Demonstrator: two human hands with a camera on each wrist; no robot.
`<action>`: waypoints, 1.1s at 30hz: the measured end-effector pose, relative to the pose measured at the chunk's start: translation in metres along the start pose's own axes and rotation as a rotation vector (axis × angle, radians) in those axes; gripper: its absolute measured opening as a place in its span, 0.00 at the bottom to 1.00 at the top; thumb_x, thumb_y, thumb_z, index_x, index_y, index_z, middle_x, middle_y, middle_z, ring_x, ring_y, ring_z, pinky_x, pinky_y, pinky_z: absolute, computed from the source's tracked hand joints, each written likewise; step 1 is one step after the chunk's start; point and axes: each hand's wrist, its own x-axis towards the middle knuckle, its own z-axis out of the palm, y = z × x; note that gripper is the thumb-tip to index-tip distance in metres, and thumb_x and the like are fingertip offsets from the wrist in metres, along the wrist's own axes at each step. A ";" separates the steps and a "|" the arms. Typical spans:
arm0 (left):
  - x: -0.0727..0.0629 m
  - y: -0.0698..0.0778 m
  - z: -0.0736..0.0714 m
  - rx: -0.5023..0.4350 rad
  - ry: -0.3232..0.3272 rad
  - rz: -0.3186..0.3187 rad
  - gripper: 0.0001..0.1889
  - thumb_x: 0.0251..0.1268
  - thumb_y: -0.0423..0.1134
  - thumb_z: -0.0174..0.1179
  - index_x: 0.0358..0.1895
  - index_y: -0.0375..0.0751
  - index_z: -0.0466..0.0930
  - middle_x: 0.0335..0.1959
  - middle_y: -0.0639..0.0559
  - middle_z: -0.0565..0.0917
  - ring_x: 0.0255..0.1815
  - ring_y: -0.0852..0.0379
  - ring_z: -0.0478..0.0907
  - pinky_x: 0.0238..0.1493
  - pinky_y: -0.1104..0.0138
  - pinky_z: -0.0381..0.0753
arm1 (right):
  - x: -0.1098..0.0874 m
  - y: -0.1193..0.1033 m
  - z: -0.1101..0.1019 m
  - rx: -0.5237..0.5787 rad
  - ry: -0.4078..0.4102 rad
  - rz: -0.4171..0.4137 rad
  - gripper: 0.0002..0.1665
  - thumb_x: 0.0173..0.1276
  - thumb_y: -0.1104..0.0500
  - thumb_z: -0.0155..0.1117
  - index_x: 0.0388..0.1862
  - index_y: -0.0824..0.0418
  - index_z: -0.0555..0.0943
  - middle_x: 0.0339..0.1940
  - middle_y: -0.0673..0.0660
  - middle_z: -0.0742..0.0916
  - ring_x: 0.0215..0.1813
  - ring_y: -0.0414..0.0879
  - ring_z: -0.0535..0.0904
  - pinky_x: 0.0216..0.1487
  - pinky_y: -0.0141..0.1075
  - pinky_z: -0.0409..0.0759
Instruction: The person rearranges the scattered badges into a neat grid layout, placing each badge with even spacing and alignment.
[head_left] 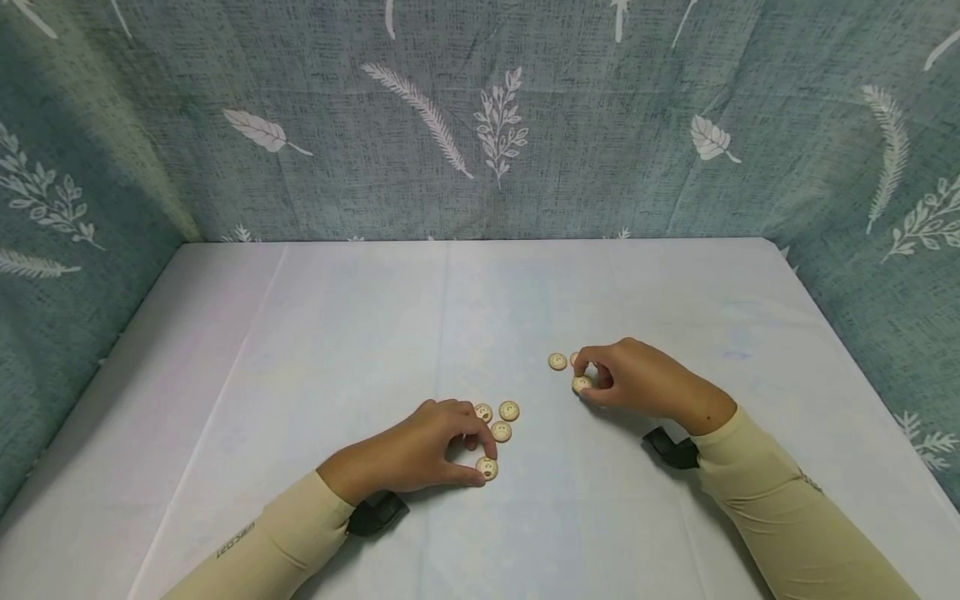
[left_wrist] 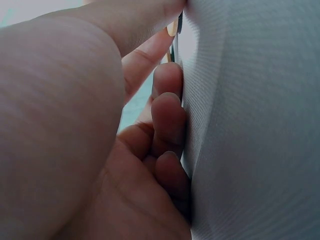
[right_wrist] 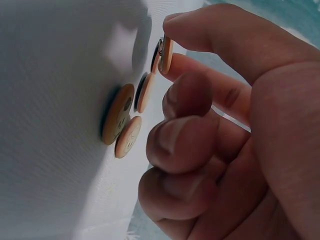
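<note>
In the head view, the left hand (head_left: 429, 450) is pinching a round wooden disc (head_left: 487, 470) between thumb and index finger, the disc lying at 3 o'clock from the hand, its patterned face showing upward. Being round, it is presenting no long axis. Three loose discs (head_left: 501, 432) are lying just beyond it at 12 o'clock, nearer this hand than the other. At 2 o'clock from that pinched disc, the right hand (head_left: 651, 379) is clamping thumb and index finger on a second held disc (head_left: 582, 384), at 9 o'clock from that hand; a bare disc (head_left: 557, 362) is lying near it at 10 o'clock, a half-hidden disc (head_left: 573, 358) at 12. I cannot tell whether either pinched disc is touching the surface. A white cloth (head_left: 360, 317) is covering the table, stretching to a leaf-patterned curtain (head_left: 600, 150) at 12 o'clock, well apart from both hands
</note>
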 end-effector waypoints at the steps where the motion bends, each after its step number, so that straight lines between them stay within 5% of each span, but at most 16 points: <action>1: 0.000 0.000 0.000 0.000 -0.001 0.000 0.13 0.54 0.46 0.76 0.41 0.62 0.84 0.34 0.66 0.75 0.38 0.67 0.70 0.46 0.69 0.69 | 0.000 0.000 0.000 -0.003 0.000 0.001 0.08 0.64 0.60 0.70 0.41 0.53 0.82 0.17 0.42 0.77 0.21 0.35 0.68 0.26 0.29 0.67; 33: 0.000 -0.001 0.001 0.006 -0.003 -0.008 0.12 0.54 0.47 0.75 0.41 0.63 0.83 0.33 0.66 0.74 0.38 0.67 0.70 0.48 0.67 0.68 | 0.001 0.006 0.004 -0.060 0.008 0.024 0.11 0.62 0.62 0.70 0.43 0.51 0.82 0.18 0.43 0.77 0.22 0.36 0.68 0.25 0.31 0.66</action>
